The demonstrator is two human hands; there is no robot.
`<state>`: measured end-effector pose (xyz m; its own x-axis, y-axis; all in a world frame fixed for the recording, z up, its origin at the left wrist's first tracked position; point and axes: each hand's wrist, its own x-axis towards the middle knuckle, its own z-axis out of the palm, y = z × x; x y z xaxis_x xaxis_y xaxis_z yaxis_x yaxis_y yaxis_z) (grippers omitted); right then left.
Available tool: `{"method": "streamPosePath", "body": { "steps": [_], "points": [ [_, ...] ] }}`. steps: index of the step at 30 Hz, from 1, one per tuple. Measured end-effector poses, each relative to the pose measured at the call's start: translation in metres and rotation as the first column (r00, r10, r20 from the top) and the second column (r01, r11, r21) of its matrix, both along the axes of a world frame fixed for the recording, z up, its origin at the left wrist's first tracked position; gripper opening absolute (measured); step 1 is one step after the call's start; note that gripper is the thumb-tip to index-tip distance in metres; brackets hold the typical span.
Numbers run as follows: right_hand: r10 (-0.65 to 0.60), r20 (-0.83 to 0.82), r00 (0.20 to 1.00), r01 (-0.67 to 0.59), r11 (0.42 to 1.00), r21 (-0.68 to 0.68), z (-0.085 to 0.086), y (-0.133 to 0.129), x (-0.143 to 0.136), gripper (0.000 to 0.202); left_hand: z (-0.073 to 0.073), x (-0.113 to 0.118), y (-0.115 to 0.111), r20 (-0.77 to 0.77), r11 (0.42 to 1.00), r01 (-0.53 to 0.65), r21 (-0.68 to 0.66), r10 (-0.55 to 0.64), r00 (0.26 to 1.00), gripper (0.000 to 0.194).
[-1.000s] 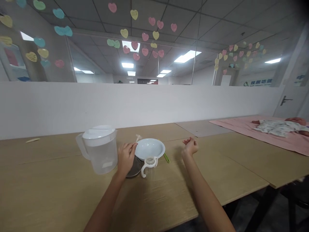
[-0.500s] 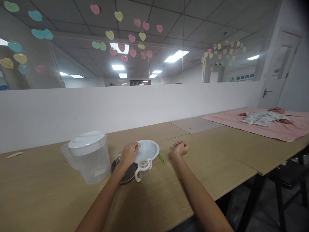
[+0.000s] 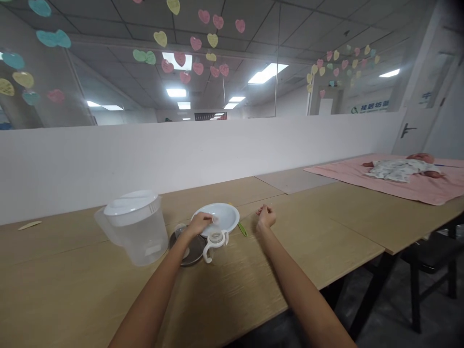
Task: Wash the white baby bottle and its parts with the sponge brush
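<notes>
Tan table looks smooth and hard. Your left hand pinches a small clear piece over the glossy bowl; it seems light, maybe soft and slippery, so its edge is safest to hold. Your right hand curls, contents unclear. Nearby, the bottle has a stiff-looking handle.

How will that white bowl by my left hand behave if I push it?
The white bowl looks wide and low, so it will probably slide rather than tip. Its even, round rim suggests it should stay stiff. The surface looks smooth, so it may feel a bit slippery.
</notes>
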<state>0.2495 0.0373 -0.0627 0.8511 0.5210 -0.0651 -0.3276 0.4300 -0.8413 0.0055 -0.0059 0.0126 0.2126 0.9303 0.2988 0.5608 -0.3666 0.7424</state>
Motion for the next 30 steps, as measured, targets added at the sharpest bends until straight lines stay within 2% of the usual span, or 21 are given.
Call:
{"method": "streamPosePath", "body": {
  "steps": [2,6,7,10,12,15,18,21,23,26,28,30],
  "points": [
    [0.008,0.000,1.000,-0.008,1.000,-0.004,0.000,0.000,-0.001,0.010,0.002,0.000,0.001,0.184,1.000,-0.023,-0.003,0.023,0.983,0.027],
    [0.036,-0.014,0.999,-0.036,0.999,-0.008,0.000,0.000,-0.003,0.010,0.015,-0.004,-0.012,0.461,0.999,-0.041,-0.023,0.047,0.886,0.036],
    [0.046,-0.018,0.999,-0.046,0.999,-0.009,0.000,0.000,-0.004,0.011,0.018,-0.005,-0.018,0.541,0.999,-0.021,-0.046,0.042,0.840,0.035],
    [0.076,-0.027,0.997,-0.076,0.997,-0.013,-0.001,0.001,-0.005,0.011,0.028,-0.008,-0.040,0.802,0.987,0.092,-0.132,0.052,0.594,0.029],
    [0.094,-0.031,0.995,-0.094,0.995,-0.020,-0.002,0.001,-0.005,0.011,0.031,-0.008,-0.054,0.865,0.979,0.128,-0.156,0.072,0.497,0.025],
    [0.105,-0.032,0.994,-0.106,0.994,-0.031,-0.003,0.002,-0.004,0.012,0.025,-0.006,-0.068,0.884,0.977,0.138,-0.165,0.085,0.460,0.021],
    [0.103,-0.016,0.995,-0.104,0.994,-0.037,-0.005,0.001,-0.001,0.011,0.014,-0.004,-0.075,0.871,0.977,0.146,-0.156,0.066,0.486,0.020],
    [0.100,0.018,0.995,-0.099,0.994,-0.046,-0.007,0.000,0.001,0.010,0.005,-0.001,-0.079,0.830,0.985,0.122,-0.125,0.037,0.557,0.024],
    [0.099,0.049,0.994,-0.096,0.994,-0.050,-0.007,-0.001,0.001,0.010,0.001,0.000,-0.083,0.760,0.993,0.084,-0.085,0.010,0.650,0.031],
    [0.114,0.112,0.987,-0.109,0.993,-0.051,-0.006,-0.004,-0.001,0.009,-0.005,0.002,-0.088,0.570,0.999,0.047,-0.010,-0.033,0.821,0.036],
    [0.142,0.165,0.976,-0.135,0.989,-0.053,-0.006,-0.007,-0.004,0.008,-0.011,0.002,-0.089,0.421,0.996,0.002,0.089,-0.039,0.906,0.034],
    [0.180,0.221,0.958,-0.172,0.984,-0.056,-0.005,-0.009,-0.007,0.007,-0.017,0.001,-0.089,0.282,0.970,-0.061,0.234,-0.008,0.959,0.032]
  ]
}}
